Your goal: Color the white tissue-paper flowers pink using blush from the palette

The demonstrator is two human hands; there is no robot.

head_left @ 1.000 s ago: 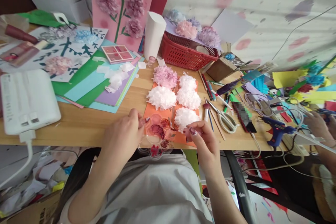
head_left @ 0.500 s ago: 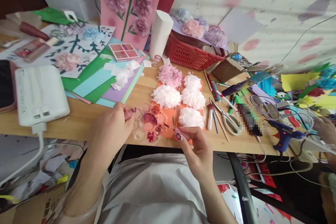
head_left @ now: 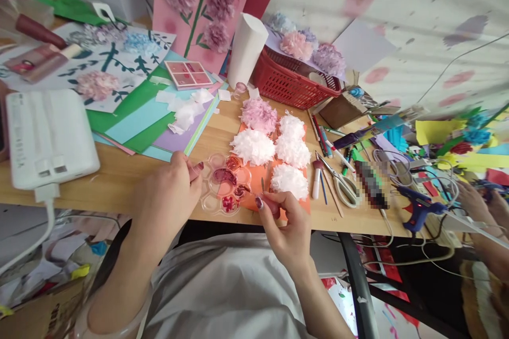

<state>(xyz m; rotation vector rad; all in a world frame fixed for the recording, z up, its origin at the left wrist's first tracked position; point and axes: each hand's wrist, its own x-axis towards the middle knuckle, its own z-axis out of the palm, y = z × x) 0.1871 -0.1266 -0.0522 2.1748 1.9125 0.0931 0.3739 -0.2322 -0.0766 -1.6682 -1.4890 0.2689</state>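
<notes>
A clear flower-shaped paint palette (head_left: 210,204) lies at the table's front edge, with dark red and orange-red paint in several wells. My left hand (head_left: 169,196) is closed in a pinch at the palette's left rim. Between the thumb and fingers of my right hand (head_left: 284,220) is a thin paintbrush (head_left: 251,194), its tip over the palette's right-hand wells. Behind the palette, white ruffled paper flowers (head_left: 252,146) and one pink paper flower (head_left: 258,115) rest on orange sheets (head_left: 258,172).
Scissors (head_left: 345,188), a makeup brush (head_left: 317,180) and a blue glue gun (head_left: 419,206) lie to the right. A white power bank (head_left: 51,137) and coloured paper (head_left: 135,130) are left. Behind stand a white roll (head_left: 247,47) and red basket (head_left: 294,82). Another person's hands (head_left: 477,206) show far right.
My right hand has shifted left and slightly down, bringing the brush tip over the palette's wells. My left hand stays by the rim. The other person's hands have come further into view.
</notes>
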